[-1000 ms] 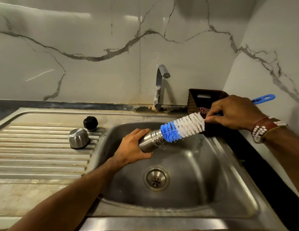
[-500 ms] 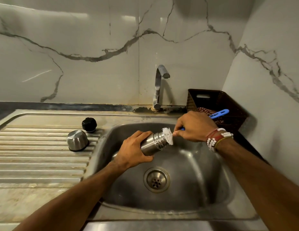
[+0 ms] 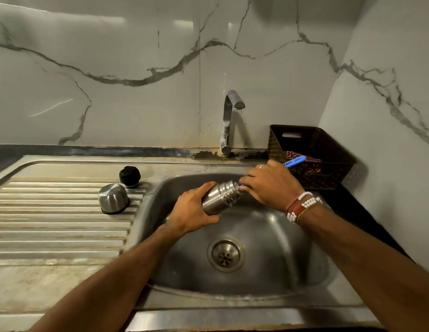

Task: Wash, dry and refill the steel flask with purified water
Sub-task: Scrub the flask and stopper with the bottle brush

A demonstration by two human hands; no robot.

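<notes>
Looked down on a steel sink (image 3: pixel 292 248) set in a counter (image 3: pixel 352 207), with veined marble wall (image 3: pixel 137 92) behind and to the right. Held the steel flask (image 3: pixel 220 196) in the air over the far half of the basin, beyond the drain (image 3: pixel 226 254), tilted so that its ribbed neck pointed up and to the right. Gripped the flask's lower body in the left hand (image 3: pixel 194 212), fingers curled over the top and thumb along the near side. Clenched the right hand (image 3: pixel 268 185) round a bottle brush at the flask's mouth, fingertips touching the neck. Showed only the brush's blue handle (image 3: pixel 295 161), sticking out past the fist toward the far right. Could not tell how far the bristles sat inside.

Wore a ring (image 3: pixel 262 166) and beaded bracelets (image 3: pixel 302 204) on the right hand and wrist.

Saw a steel cup (image 3: pixel 113 198) standing mouth down on the ribbed draining board (image 3: pixel 53 224), left of the basin, with a black stopper (image 3: pixel 129 176) just beyond it. Saw a bent chrome tap (image 3: pixel 229 121) at the far edge of the sink. Saw a dark woven basket (image 3: pixel 328 149) on the counter in the far right corner, holding a red patterned cloth (image 3: pixel 302 156).
</notes>
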